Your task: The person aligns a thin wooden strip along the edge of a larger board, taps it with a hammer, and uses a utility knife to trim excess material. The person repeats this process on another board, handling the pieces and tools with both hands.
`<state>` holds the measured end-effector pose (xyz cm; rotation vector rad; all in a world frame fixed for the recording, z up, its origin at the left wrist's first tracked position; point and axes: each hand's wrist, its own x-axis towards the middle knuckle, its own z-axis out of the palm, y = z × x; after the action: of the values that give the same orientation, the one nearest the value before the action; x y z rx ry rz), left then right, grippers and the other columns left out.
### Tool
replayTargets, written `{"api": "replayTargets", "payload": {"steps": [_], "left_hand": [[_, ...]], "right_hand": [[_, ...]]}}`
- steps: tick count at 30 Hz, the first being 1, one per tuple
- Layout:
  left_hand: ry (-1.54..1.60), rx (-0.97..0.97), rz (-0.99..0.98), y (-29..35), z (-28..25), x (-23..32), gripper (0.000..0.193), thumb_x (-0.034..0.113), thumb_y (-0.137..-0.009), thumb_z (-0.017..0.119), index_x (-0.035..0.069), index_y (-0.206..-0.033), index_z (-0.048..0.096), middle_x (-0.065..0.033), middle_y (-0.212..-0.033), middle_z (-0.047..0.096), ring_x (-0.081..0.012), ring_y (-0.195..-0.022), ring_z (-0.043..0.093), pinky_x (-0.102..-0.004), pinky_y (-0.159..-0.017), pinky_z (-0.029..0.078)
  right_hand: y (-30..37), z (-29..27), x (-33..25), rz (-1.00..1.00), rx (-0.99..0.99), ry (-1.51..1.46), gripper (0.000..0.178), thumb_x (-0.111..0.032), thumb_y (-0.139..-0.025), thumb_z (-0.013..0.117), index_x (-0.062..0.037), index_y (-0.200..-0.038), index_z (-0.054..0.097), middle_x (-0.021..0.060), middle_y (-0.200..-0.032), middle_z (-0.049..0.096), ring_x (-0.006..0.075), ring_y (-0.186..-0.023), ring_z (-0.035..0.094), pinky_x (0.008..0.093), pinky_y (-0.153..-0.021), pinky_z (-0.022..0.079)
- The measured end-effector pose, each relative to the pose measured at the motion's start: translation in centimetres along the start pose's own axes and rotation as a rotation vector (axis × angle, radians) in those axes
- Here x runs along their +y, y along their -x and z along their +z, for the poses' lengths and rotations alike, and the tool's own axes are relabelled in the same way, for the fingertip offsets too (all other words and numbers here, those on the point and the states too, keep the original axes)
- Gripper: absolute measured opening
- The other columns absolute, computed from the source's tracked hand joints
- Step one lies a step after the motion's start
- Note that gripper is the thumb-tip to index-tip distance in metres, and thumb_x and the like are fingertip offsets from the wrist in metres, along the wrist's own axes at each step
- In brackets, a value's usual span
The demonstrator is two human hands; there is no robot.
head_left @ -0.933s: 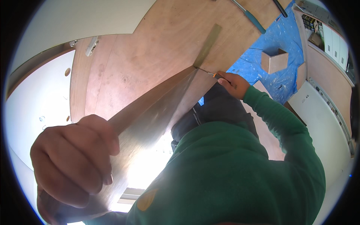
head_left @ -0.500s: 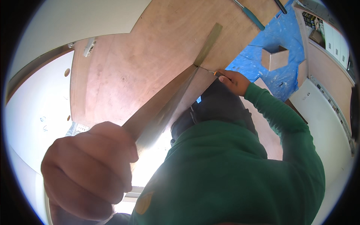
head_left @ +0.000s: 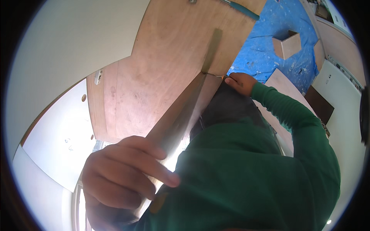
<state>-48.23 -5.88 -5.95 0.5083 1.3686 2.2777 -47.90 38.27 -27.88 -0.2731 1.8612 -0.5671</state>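
Looked like some kind of woodworking shop tbh, what with the white-flecked blue sheeting (head_left: 266,50), big wooden panel (head_left: 165,50), teal-handled tool (head_left: 244,10) and open wooden box (head_left: 291,47).

A wide fisheye view looks down from the person's head over the green long-sleeved top (head_left: 239,173), the bare left hand (head_left: 123,173) close to the lens, the pinkish-brown wooden panel (head_left: 165,69) farther off, blue plastic sheeting (head_left: 262,50) beyond its right edge.
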Motion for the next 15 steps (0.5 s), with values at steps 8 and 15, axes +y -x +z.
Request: {"api": "replayTargets", "payload": {"steps": [8,15], "left_hand": [[0.111,0.034,0.093,-1.9,2.4,-1.3,0.047,0.049,-0.084,0.073,0.002,-0.079,0.070,-0.0140,-0.074,0.067,-0.0302,-0.068,0.069,-0.0453,-0.072,0.051],[0.121,0.128,0.107,-1.7,3.4,-1.3,0.028,0.022,-0.092,0.062,-0.002,-0.079,0.066,-0.0202,-0.079,0.066,-0.0381,-0.065,0.064,-0.0512,-0.072,0.053]], "right_hand": [[0.7,-0.6,1.1,0.031,0.006,-0.008,0.059,-0.054,-0.110,0.047,0.0003,-0.101,0.067,0.0270,-0.089,0.067,0.0463,-0.091,0.066,0.0531,-0.083,0.049],[0.4,-0.2,1.3,0.016,0.015,-0.020,0.058,-0.053,-0.111,0.047,0.0005,-0.099,0.066,0.0267,-0.087,0.067,0.0462,-0.090,0.066,0.0535,-0.083,0.049]]}}
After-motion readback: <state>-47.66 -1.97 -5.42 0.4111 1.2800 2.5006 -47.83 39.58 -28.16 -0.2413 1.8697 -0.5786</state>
